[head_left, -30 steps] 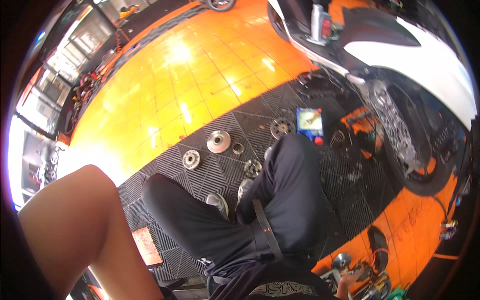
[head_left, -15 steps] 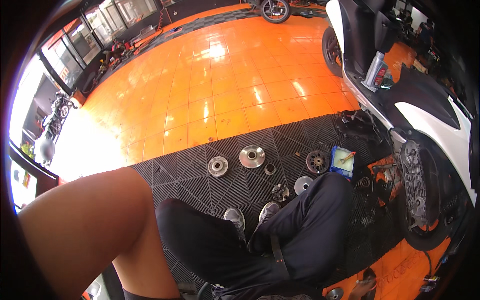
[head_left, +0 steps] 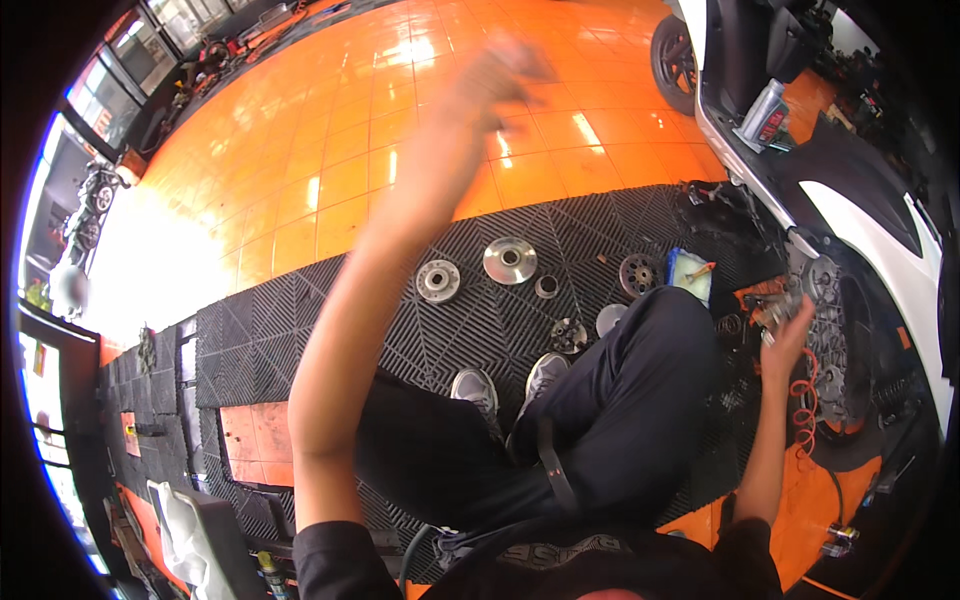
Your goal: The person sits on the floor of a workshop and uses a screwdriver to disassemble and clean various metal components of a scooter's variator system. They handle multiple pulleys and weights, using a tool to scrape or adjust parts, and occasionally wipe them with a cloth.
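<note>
My left arm reaches far forward over the mat, and my left hand [head_left: 500, 85] is smeared by motion above the orange floor, so its fingers do not read clearly. On the right, my right hand [head_left: 795, 332] is closed around a metallic air tool [head_left: 776, 308] beside the scooter's exposed engine case [head_left: 828, 345]. An orange coiled hose [head_left: 804, 395] hangs below that hand. Between the arms lie a round metal hub [head_left: 437, 281], a shiny pulley disc [head_left: 510, 261], a small ring [head_left: 546, 287], a perforated drum [head_left: 638, 273] and a clutch piece [head_left: 569, 335].
A blue tray [head_left: 690, 277] with pale liquid and a brush stands beyond my right knee. A coil spring [head_left: 728, 324] lies nearby. The white and black scooter [head_left: 850, 210] lines the right side, a bottle [head_left: 765, 112] on its footboard. Black ribbed matting [head_left: 330, 300] covers the floor.
My left arm has swung from bent close at the lower left to stretched out forward. My right hand now shows at the engine case with the air tool. The view has shifted.
</note>
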`<control>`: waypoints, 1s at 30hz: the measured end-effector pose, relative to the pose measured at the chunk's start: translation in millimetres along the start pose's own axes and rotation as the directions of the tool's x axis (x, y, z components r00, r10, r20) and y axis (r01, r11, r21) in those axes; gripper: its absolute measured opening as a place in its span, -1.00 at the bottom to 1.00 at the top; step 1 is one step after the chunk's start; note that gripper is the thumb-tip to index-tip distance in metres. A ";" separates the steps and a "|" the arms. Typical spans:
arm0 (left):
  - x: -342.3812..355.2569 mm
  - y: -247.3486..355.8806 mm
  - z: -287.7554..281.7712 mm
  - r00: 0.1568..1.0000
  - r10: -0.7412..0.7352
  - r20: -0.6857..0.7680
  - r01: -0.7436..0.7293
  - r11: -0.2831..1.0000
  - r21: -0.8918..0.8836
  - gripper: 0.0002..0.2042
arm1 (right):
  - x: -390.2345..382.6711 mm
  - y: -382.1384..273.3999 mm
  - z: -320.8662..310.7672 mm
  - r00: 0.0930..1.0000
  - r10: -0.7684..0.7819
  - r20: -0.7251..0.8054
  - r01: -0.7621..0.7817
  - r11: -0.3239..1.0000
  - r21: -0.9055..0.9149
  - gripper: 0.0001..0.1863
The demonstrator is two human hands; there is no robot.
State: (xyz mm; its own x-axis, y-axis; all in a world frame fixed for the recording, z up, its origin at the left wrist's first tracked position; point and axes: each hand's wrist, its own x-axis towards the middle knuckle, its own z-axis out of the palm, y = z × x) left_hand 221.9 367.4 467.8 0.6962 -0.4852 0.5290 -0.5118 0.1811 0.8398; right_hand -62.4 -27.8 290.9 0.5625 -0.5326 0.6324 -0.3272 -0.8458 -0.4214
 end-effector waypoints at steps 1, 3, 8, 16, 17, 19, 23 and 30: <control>-4.0 -16.9 15.4 0.966 -0.209 0.153 0.201 0.977 0.065 -0.53 | 15.1 -28.5 8.0 0.998 0.046 -0.049 -0.050 0.995 -0.081 -0.52; -22.7 -39.8 44.8 0.889 -0.281 0.363 0.240 0.958 0.155 -0.48 | 39.0 -93.2 19.7 0.985 0.159 0.061 -0.168 0.968 0.189 -0.60; -30.3 -68.3 92.4 0.852 -0.130 0.506 0.123 0.991 0.048 -0.46 | 51.7 -160.1 57.1 0.994 0.049 0.099 -0.064 0.986 0.151 -0.68; -32.7 -98.4 119.7 0.831 -0.237 0.504 0.199 0.971 0.129 -0.80 | 16.9 -182.3 64.1 0.976 -0.014 0.219 -0.033 0.977 0.212 -0.68; -35.0 -91.0 124.6 0.824 -0.208 0.527 0.163 0.978 0.131 -0.80 | 15.3 -170.7 54.0 0.964 -0.071 0.255 0.003 0.966 0.259 -0.69; -38.3 -87.2 126.2 0.790 -0.151 0.594 0.146 0.988 0.056 -0.79 | 22.9 -158.8 32.3 0.907 -0.330 0.261 0.130 0.810 0.572 -0.76; -51.8 -62.4 143.4 0.682 -0.130 0.720 0.259 0.963 -0.071 -0.82 | 14.4 -149.3 -21.2 0.540 -0.248 0.804 -0.501 0.673 0.544 -0.74; -56.9 -71.5 165.1 0.692 -0.036 0.721 0.041 0.999 0.011 -0.83 | -61.2 -113.2 -68.9 0.627 -0.015 0.779 -0.405 0.848 0.341 -0.74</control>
State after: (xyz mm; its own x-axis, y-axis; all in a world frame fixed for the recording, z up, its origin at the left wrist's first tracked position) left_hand 135.8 240.8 357.4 0.1376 -0.9590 0.2476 -0.4882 0.1519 0.8594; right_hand -112.1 98.4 344.7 0.9489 -0.2979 -0.1040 -0.2459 -0.4918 -0.8352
